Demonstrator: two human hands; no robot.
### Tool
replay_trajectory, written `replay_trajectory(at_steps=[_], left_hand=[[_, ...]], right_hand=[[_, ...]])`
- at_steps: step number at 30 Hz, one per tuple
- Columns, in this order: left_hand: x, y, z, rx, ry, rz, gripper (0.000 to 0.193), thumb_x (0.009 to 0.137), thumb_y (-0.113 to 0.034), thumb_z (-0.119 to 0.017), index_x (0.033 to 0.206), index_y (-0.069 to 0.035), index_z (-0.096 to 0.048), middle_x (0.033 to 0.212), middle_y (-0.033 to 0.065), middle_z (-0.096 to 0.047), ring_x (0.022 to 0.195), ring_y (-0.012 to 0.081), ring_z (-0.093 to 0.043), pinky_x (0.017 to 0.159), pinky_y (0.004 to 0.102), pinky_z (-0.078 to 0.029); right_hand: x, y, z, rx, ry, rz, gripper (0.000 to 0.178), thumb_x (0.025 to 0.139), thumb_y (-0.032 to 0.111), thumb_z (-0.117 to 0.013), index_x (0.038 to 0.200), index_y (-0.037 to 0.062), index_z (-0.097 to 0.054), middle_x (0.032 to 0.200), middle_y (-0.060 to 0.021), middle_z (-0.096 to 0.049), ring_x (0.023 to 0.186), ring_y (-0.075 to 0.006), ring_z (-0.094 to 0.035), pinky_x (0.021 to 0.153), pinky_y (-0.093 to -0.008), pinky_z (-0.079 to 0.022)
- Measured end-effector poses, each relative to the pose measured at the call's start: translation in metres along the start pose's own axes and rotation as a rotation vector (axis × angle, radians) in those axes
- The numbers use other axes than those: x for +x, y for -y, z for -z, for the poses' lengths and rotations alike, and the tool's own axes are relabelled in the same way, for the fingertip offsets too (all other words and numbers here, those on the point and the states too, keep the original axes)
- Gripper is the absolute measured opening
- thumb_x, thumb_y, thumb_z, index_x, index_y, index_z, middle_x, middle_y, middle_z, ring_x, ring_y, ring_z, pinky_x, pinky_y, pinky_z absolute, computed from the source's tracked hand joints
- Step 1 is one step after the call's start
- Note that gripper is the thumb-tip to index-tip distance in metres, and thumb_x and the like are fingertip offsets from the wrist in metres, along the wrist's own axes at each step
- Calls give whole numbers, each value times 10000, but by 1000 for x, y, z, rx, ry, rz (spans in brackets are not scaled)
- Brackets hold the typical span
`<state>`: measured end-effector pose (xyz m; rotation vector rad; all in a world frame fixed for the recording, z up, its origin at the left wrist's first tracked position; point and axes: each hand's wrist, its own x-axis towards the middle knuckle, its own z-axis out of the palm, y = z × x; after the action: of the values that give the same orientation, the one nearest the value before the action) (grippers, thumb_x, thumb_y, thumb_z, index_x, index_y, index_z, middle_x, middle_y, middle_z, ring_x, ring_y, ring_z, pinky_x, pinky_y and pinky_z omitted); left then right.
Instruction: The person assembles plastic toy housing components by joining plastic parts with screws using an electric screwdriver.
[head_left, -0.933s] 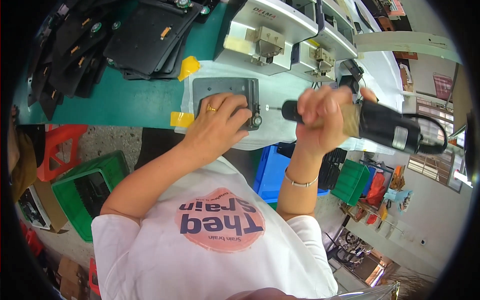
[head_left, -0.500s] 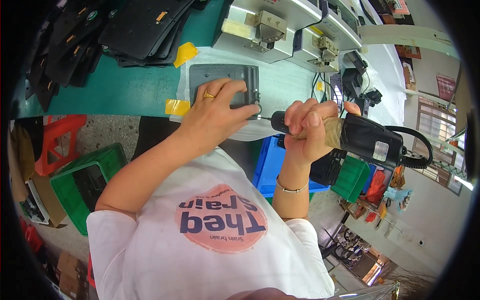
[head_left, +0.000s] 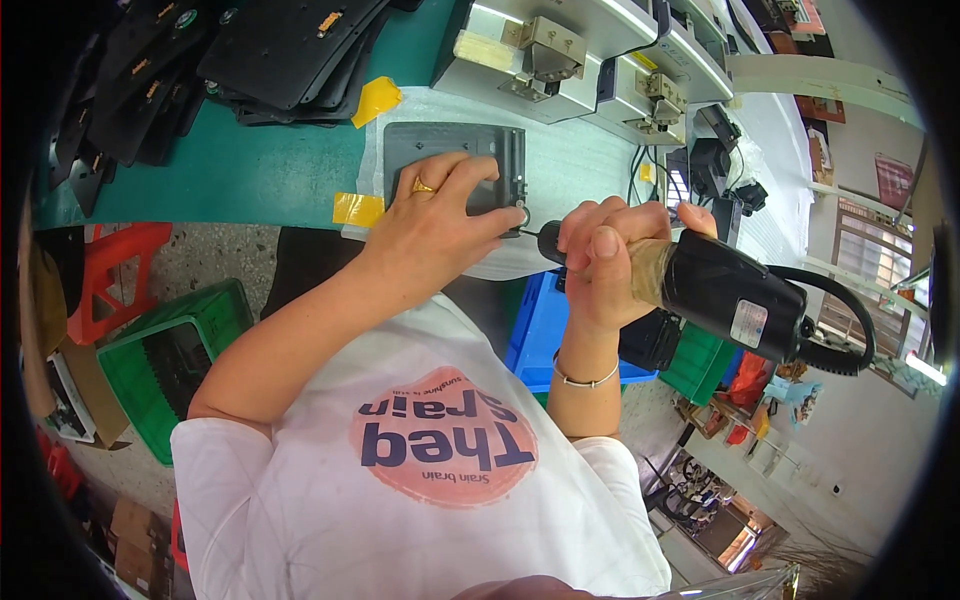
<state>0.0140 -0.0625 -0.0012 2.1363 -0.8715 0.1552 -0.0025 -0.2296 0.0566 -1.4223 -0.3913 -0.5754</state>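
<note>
A dark grey plastic housing (head_left: 430, 140) lies on a white sheet at the bench's near edge. My left hand (head_left: 440, 200), wearing a ring, presses on it with curled fingers, gripping it. The left thumb reaches the housing's right edge, beside a small ring-shaped part. My right hand (head_left: 615, 255) is wrapped round a black electric screwdriver (head_left: 735, 295) with tan tape on its body. The tool lies nearly level, its thin bit pointing left at the housing's near right corner, close to my left thumb. Whether the bit touches a screw is too small to tell.
Stacked black panels (head_left: 290, 60) cover the back left of the green bench (head_left: 270, 170). Metal machines (head_left: 540, 70) stand behind the housing, with cables at their right. Yellow tape (head_left: 357, 209) holds the sheet. Below are a green crate (head_left: 140, 370), a blue bin (head_left: 530, 330) and a red stool (head_left: 120, 270).
The rear of the screwdriver has swung down a little toward me, and my right hand has turned with it. My left hand keeps its place on the housing. The view has shifted slightly.
</note>
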Motion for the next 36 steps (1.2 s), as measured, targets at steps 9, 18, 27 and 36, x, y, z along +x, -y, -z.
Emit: replay_trajectory(at_steps=[9,18,27,36], left_hand=[[-1,0,-2,24,-25,14,381,706,-189,-777,1072,-230,-680,1241,67,-446,1204,296,-418,964,444,-335],[0,-2,2,48,6,24,373,700,-173,-781,1059,-226,-691,1266,74,-441,1224,294,-407,982,446,-309],[-2,0,-1,45,15,18,381,695,-155,-780,1059,-221,-690,1269,71,-438,1221,292,-409,978,450,-315],[4,-2,1,56,4,-6,405,685,-161,-782,1076,-217,-692,1267,76,-454,1202,295,-429,969,440,-324]], right_hand=[[-5,4,-13,-168,-103,-26,517,837,-59,-652,1155,114,-283,699,-60,-532,491,-175,-538,491,-310,-506],[5,4,-21,-211,-167,-110,509,842,-70,-623,1183,97,-284,700,-68,-531,491,-161,-530,486,-295,-498],[3,4,-22,-193,-178,-88,554,845,-44,-641,1230,88,-266,726,-64,-544,509,-157,-534,497,-288,-499],[3,4,-20,-266,-175,-76,507,850,-54,-631,1167,113,-273,731,-75,-559,545,-158,-548,507,-292,-500]])
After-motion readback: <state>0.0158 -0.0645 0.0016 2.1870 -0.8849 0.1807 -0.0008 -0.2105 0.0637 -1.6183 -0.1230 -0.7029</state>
